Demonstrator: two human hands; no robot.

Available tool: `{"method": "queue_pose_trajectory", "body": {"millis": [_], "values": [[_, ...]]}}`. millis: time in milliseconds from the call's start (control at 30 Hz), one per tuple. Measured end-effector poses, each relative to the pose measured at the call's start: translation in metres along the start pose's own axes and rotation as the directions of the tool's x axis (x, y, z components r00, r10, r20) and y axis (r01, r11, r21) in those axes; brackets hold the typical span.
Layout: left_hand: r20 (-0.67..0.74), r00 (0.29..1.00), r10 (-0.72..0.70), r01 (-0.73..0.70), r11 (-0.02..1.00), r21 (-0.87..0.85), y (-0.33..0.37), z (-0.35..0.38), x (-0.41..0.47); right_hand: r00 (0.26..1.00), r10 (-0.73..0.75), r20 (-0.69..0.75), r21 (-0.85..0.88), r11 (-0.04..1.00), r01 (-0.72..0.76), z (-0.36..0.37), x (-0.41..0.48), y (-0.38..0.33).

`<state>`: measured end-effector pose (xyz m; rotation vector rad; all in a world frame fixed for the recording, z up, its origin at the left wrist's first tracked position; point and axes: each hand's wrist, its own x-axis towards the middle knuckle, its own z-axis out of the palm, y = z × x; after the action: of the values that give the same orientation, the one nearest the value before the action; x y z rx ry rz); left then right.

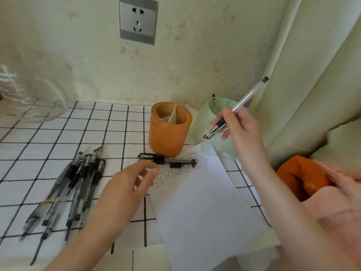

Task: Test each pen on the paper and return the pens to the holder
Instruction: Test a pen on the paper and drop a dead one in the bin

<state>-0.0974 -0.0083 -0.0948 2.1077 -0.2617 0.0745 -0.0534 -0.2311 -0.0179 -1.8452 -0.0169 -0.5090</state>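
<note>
A checked desk (48, 137) carries a sheet of paper (199, 208), marked with test scribbles at its far end. The orange holder (168, 132) is seen almost empty. A bundle of pens (78, 182) lies at the left, judged untested; two pens (170, 161) rest beside the holder. One pen (232, 112) is gripped in the right hand (242, 130); the left hand (129, 184) hovers with fingers released.

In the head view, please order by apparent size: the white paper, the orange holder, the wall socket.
1. white paper, clearly largest, though nearest the camera.
2. orange holder.
3. wall socket, slightly smaller in view, but farther away, so true size is unsure.
</note>
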Motion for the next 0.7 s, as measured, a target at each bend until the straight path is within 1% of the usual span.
{"method": "queue_pose_trajectory", "body": {"millis": [67,100,167,233,267,300,367,400,433,500,567,600,667,700], "values": [[0.002,1.0,0.007,-0.007,1.0,0.017,0.0,-0.001,-0.001,0.996,-0.08,-0.033,-0.185,0.98,0.073,-0.013,0.027,-0.006],[0.0,1.0,0.01,-0.01,1.0,0.022,0.001,-0.001,-0.001,0.994,-0.106,-0.041,-0.295,0.951,0.089,-0.017,0.041,-0.005],[-0.006,1.0,0.013,-0.013,1.0,0.028,0.002,-0.002,-0.001,0.992,-0.121,-0.038,-0.511,0.855,0.085,-0.022,0.067,0.003],[-0.007,1.0,0.014,-0.014,0.999,0.041,0.004,-0.003,-0.001,0.995,-0.095,-0.01,-0.708,0.704,0.06,-0.024,0.086,0.013],[-0.006,1.0,0.015,-0.015,0.999,0.048,0.005,-0.004,-0.001,0.998,-0.061,0.007,-0.78,0.625,0.044,-0.025,0.092,0.018],[-0.005,1.0,0.017,-0.017,0.998,0.056,0.006,-0.005,0.0,1.0,-0.008,0.026,-0.823,0.568,0.026,-0.024,0.096,0.021],[0.004,1.0,0.023,-0.023,0.997,0.069,0.008,-0.007,-0.001,0.995,0.087,0.045,-0.855,0.519,-0.007,-0.023,0.097,0.026],[0.008,1.0,0.022,-0.023,0.997,0.078,0.009,-0.009,-0.001,0.995,0.095,0.038,-0.853,0.522,-0.018,-0.023,0.095,0.027],[0.008,1.0,0.026,-0.027,0.996,0.088,0.009,-0.01,-0.001,0.997,0.074,0.021,-0.839,0.543,-0.023,-0.022,0.092,0.027],[-0.004,0.999,0.034,-0.033,0.993,0.115,0.008,-0.013,-0.002,0.999,-0.043,-0.018,-0.797,0.604,0.012,-0.018,0.08,0.022],[-0.019,0.999,0.03,-0.027,0.986,0.162,0.005,-0.016,-0.004,0.982,-0.187,-0.031,-0.741,0.663,0.103,-0.01,0.057,0.016],[-0.024,0.999,0.022,-0.017,0.982,0.19,0.002,-0.017,-0.004,0.973,-0.229,-0.027,-0.701,0.698,0.145,-0.005,0.041,0.015],[-0.036,0.999,0.018,-0.008,0.962,0.273,-0.007,-0.017,-0.005,0.977,-0.213,0.023,-0.619,0.764,0.182,0.01,0.005,0.014],[-0.041,0.998,0.056,-0.039,0.94,0.34,-0.013,-0.016,-0.005,0.981,-0.175,0.083,-0.589,0.786,0.19,0.017,-0.012,0.016]]}}
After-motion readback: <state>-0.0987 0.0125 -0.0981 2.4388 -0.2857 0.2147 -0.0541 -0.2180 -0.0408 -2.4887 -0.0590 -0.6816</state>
